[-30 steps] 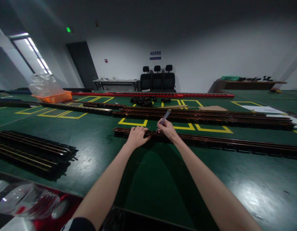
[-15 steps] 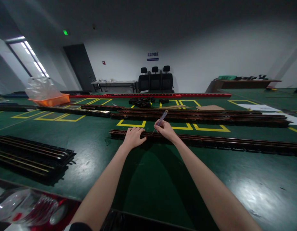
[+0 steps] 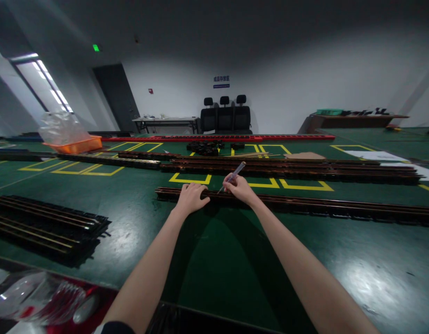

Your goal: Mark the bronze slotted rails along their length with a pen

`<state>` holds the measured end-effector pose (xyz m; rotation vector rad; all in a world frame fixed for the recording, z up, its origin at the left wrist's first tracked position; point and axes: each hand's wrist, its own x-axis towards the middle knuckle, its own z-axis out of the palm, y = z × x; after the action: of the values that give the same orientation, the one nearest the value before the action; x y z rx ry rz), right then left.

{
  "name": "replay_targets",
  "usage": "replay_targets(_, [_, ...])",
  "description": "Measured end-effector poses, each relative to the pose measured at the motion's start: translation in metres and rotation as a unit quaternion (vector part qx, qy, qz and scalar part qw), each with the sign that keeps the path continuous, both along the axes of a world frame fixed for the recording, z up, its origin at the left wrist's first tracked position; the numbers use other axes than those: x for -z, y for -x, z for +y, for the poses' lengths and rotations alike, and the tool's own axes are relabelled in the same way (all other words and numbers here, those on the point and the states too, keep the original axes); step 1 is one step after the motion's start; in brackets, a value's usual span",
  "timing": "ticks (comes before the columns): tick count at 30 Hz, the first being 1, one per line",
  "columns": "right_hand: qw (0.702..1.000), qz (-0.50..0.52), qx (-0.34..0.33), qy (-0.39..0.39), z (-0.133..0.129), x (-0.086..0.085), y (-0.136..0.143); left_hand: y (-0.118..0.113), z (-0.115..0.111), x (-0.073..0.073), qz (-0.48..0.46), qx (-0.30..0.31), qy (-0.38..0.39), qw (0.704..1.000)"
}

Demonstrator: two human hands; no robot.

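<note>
A long dark rail [image 3: 325, 206] with copper-coloured strips lies across the green table in front of me. My left hand [image 3: 192, 197] grips it near its left end, fingers over the far side and thumb on the near side. In my right hand [image 3: 239, 188] is a slim screwdriver [image 3: 237, 171] with a clear handle, pinched between thumb and fingers. The screwdriver leans to the right, and its thin shaft points down at the rail just right of my left thumb. Whether the tip touches the rail is too small to tell.
More dark rails [image 3: 291, 169] lie behind, and another bundle [image 3: 43, 227] sits at the left. Farther back are small black parts [image 3: 203, 147], an orange tray [image 3: 77, 145] with a plastic bag, and cardboard [image 3: 304, 156]. Plastic bottles [image 3: 36, 297] sit below the table's near edge.
The rail has slid slightly left, along with my left hand. The screwdriver now leans farther right, its tip a little more to the left.
</note>
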<state>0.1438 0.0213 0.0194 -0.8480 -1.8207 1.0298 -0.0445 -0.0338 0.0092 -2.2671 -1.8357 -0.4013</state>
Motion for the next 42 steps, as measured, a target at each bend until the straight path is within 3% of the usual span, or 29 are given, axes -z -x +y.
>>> replay_targets(21, [0.998,-0.03,-0.045,-0.045,-0.003,-0.001,0.001,-0.003,0.001,-0.002,-0.016,0.039,0.038,0.998])
replay_targets(36, [0.996,-0.073,-0.027,-0.04,0.001,-0.005,-0.01,0.0,0.006,0.003,-0.004,0.047,0.056,0.997])
replay_targets(42, [0.993,-0.087,-0.011,-0.078,-0.002,-0.008,-0.008,-0.003,0.001,0.002,-0.01,0.049,0.047,0.998])
